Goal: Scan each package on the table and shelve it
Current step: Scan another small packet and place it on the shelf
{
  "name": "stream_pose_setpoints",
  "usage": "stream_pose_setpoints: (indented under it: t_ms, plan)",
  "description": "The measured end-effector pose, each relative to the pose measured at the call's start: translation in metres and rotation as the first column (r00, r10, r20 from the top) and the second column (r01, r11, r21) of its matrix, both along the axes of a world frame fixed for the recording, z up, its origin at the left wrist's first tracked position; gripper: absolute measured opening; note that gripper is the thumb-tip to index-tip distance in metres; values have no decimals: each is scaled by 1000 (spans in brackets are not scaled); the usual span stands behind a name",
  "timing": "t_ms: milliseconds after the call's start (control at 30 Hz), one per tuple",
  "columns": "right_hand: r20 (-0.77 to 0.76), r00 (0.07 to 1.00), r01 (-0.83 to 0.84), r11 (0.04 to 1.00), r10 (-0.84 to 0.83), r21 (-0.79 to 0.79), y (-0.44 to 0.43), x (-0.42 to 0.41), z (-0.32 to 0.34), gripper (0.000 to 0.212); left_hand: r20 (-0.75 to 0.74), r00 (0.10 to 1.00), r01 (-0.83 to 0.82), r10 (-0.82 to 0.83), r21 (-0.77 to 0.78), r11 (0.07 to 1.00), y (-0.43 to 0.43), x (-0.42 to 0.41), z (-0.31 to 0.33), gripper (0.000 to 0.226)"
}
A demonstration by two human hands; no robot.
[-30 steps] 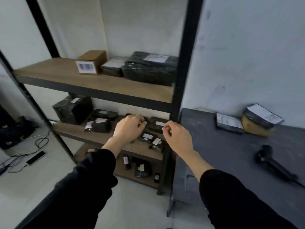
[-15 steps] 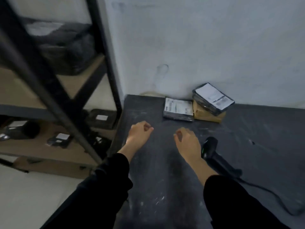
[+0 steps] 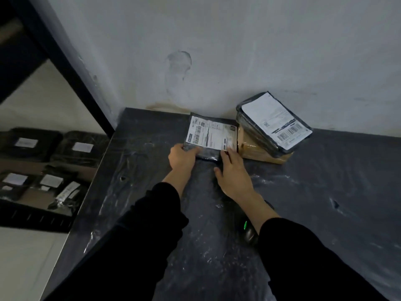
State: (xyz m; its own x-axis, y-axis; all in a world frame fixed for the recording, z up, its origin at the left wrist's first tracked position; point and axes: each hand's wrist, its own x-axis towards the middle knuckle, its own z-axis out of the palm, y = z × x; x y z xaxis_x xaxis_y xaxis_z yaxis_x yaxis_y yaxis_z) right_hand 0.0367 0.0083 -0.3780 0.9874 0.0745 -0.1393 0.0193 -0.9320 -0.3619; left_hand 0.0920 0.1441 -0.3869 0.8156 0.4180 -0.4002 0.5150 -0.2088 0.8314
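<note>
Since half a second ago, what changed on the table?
Both hands went forward from mid-table to the flat black package by the wall: left hand grips its near left corner, right hand is on its near right edge. The package hasn't lifted. The tilted black parcel on the brown box and the scanner stayed put.

The white shipping label (image 3: 211, 135) on the flat dark package (image 3: 208, 152) lying on the bench (image 3: 152, 170) carries a barcode down its left edge and a short word in large letters at its top left corner that looks like "TNO"; the finer print is too small to read. The label (image 3: 276, 120) on the tilted black-wrapped package (image 3: 256, 131) beside it shows a barcode near its lower end and a small square code, with no legible words. The white stickers (image 3: 82, 147) on the parcels on the shelf (image 3: 34, 216) are blurred.
</note>
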Motion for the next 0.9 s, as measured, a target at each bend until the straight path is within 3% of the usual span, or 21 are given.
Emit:
stream_pose_setpoints:
  t_ms: [100,167,300,367,467,600,667,767,833,900]
  plan:
    - [-4,999,-36,999,36,31,-1,-14,8,52,109,990,-62,89,-228,972,7,-18,-3,21]
    - [23,998,-61,998,61,9,-3,-27,17,43,146,976,-86,164,-431,898,13,-33,1,16]
    - [270,963,23,1000,-17,-19,-10,-81,31,36,158,963,-114,219,-498,859,27,-60,8,19]
    - [345,933,101,995,-100,16,-18,-116,30,52,146,953,-159,266,-508,846,34,-71,13,32]
    - [278,939,197,979,-205,56,-34,-161,21,84,92,927,-260,362,-538,802,46,-85,23,58]
    - [204,954,224,975,-221,10,-53,-189,6,103,145,891,-293,429,-538,790,58,-104,31,49]
    - [119,958,267,963,-260,-48,-57,-188,6,95,135,892,-301,432,-536,789,60,-112,34,51]
    - [59,973,228,962,-222,-148,-61,-183,7,62,56,920,-304,389,-526,794,62,-121,35,56]
    - [54,972,231,970,-227,-74,-60,-180,13,53,20,931,-294,364,-549,782,60,-127,34,51]
    - [24,960,273,949,-280,159,-58,-178,24,45,-1,941,-283,338,-551,785,58,-132,35,54]
